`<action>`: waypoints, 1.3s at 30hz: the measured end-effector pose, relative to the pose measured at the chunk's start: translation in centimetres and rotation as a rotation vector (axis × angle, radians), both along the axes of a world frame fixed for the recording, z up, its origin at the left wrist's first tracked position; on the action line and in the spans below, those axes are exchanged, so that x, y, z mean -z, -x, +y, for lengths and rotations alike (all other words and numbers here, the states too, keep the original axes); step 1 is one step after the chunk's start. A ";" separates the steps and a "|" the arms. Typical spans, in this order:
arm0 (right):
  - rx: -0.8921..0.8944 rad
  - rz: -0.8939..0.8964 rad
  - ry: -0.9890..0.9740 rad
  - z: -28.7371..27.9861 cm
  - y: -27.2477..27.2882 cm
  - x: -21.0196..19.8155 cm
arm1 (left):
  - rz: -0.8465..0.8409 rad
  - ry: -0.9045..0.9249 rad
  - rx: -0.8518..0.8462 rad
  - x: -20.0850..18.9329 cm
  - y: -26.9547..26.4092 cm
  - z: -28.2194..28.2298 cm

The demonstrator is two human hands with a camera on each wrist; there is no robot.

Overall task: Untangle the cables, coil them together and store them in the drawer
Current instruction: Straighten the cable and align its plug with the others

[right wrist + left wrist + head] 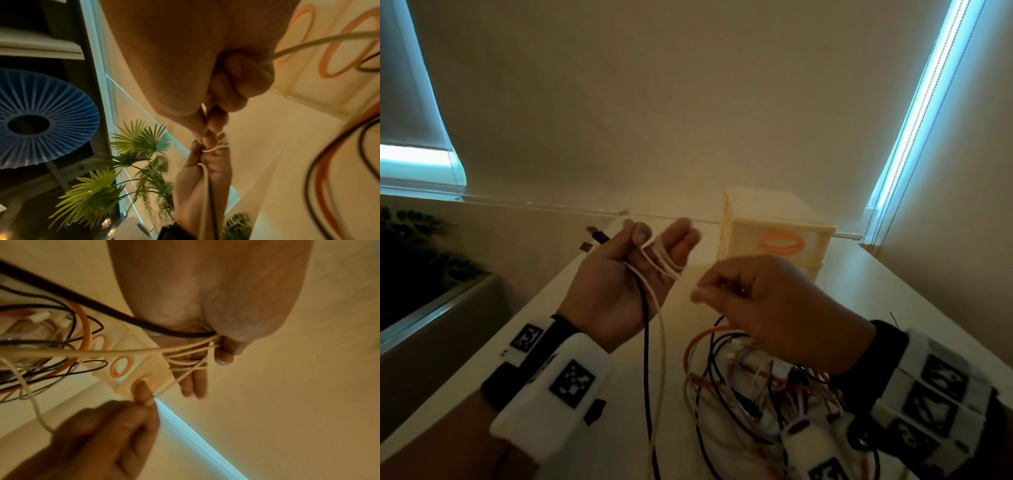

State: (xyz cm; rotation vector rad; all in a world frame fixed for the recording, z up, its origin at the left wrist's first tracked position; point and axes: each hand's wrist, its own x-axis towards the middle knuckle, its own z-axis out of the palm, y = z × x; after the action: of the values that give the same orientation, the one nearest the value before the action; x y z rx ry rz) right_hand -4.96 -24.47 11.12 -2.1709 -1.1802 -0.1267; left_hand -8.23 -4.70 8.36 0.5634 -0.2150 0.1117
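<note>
My left hand is raised palm up. Its thumb pinches a black cable and a white cable against the fingers, and several loops of the white cable are wound round those fingers. Two USB plugs stick out behind the hand. Just right of it, my right hand pinches a strand of the white cable between thumb and forefinger. Beneath the right hand, a tangle of orange, black and white cables lies on the table. A cream drawer unit with orange handles stands behind, drawers closed.
The white table runs back to a wall with window blinds on both sides. A planter with a green plant sits off the table's left edge. A blue pleated disc appears in the right wrist view.
</note>
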 end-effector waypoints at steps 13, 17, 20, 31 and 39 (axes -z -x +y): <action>-0.005 0.299 0.046 -3.3 -2.5 3.9 | 0.078 -0.103 0.003 1.2 -0.9 0.8; -0.193 0.586 -0.007 -4.8 -3.4 3.4 | 0.062 -0.096 0.016 1.5 -1.2 0.6; -0.316 0.732 0.132 -5.4 -3.5 2.8 | 0.040 -0.078 0.040 1.7 -1.2 1.0; 0.280 -0.088 -0.187 -0.1 -2.0 1.1 | -0.053 -0.702 0.329 1.5 0.7 -1.7; -0.060 0.357 -0.063 -1.6 -1.4 4.0 | 0.144 -0.228 0.044 1.3 -0.2 -1.5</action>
State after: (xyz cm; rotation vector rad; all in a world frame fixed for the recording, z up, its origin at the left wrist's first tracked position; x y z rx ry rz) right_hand -3.55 -26.04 7.09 -1.9964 -1.0186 0.2371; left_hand -8.04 -6.19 7.02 0.7905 -0.1004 0.0032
